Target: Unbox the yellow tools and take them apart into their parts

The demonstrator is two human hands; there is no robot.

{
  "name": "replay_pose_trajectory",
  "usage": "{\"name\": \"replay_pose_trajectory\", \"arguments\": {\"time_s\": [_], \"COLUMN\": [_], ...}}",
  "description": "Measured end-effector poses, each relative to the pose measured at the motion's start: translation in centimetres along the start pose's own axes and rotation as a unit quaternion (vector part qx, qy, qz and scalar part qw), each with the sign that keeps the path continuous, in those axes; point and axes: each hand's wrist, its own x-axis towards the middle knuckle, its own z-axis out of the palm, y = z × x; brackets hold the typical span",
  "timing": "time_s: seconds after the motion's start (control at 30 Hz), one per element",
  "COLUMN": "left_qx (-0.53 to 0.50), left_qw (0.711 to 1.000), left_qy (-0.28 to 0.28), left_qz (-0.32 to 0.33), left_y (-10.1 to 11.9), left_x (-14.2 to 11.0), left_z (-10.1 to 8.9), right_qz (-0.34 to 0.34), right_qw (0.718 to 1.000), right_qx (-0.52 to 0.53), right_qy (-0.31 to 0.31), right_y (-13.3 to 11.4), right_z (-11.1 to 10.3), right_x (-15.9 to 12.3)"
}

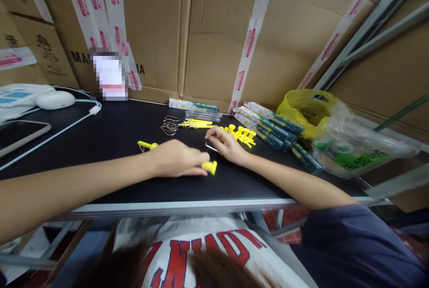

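Fingers closed, my left hand [177,158] grips a yellow plastic piece [210,167] whose flared end sticks out to the right. Past the wrist on the left shows a slim yellow part [145,144] with a thin metal wire; whether it joins the held piece cannot be seen. My right hand [228,145] is curled a little above the black table, with a thin bent metal wire [211,146] under its fingers. Just behind that hand lie several yellow plastic pieces [246,133]. Yellow rods with metal tips [199,123] and a heap of bent wire hooks [170,126] lie farther back.
Slim printed boxes [268,122] lie stacked on the right, near a yellow plastic bag [301,109] and a clear bag [355,145]. Clear tubes [203,116] lie at the back. A phone [20,133] and white cable [63,124] are left. Cardboard boxes [214,33] wall the rear.
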Motion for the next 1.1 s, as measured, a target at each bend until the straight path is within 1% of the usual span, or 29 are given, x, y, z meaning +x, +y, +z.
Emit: {"name": "replay_pose_trajectory", "arguments": {"time_s": [0.03,0.07,0.1,0.17,0.27,0.33,0.47,0.53,0.63,0.77,0.9,1.0,1.1], "left_qx": [0.001,0.000,-0.002,-0.013,-0.014,-0.005,-0.023,-0.022,-0.022,-0.049,-0.063,-0.069,-0.068], "left_qw": [1.000,0.999,0.999,0.999,0.997,0.996,0.997,0.996,0.995,0.994,0.992,0.992,0.993], "left_qy": [0.009,0.019,0.026,0.036,0.017,0.009,0.010,0.013,0.020,0.038,0.047,0.055,0.060], "left_qz": [0.025,0.032,0.023,-0.023,-0.075,-0.092,-0.080,-0.086,-0.092,-0.092,-0.096,-0.087,-0.071], "left_y": [0.5,0.8,0.9,0.4,-1.0,-1.6,-1.4,-1.3,-1.4,-1.5,-1.4,-1.5,-1.6], "left_x": [0.1,0.2,0.2,0.3,0.2,0.2,0.3,0.3,0.3,0.2,0.1,0.1,0.2], "left_z": [-0.1,-0.2,-0.2,-0.1,0.3,0.5,0.8,0.9,1.0,1.1,1.0,1.0,1.1], "right_qz": [0.013,0.022,0.027,0.036,0.055,0.068,0.086,0.090,0.089,0.085,0.075,0.055,0.046], "right_qw": [1.000,0.999,0.999,0.998,0.997,0.995,0.992,0.991,0.991,0.990,0.996,0.998,0.998], "right_qx": [0.014,0.026,0.035,0.043,0.054,0.068,0.095,0.098,0.103,0.110,0.052,0.005,-0.002], "right_qy": [0.009,0.015,0.015,0.011,0.002,-0.005,-0.008,-0.009,-0.006,-0.011,-0.023,-0.035,-0.043], "right_y": [0.2,0.3,0.5,0.7,0.7,0.5,0.3,0.3,0.5,0.9,1.0,1.0,0.8], "right_z": [-0.1,-0.2,-0.3,-0.3,-0.2,-0.1,-0.1,-0.1,-0.1,-0.1,0.1,0.6,1.6], "right_x": [0.2,0.3,0.4,0.4,0.3,0.3,0.3,0.3,0.3,0.6,2.4,5.1,8.3]}}
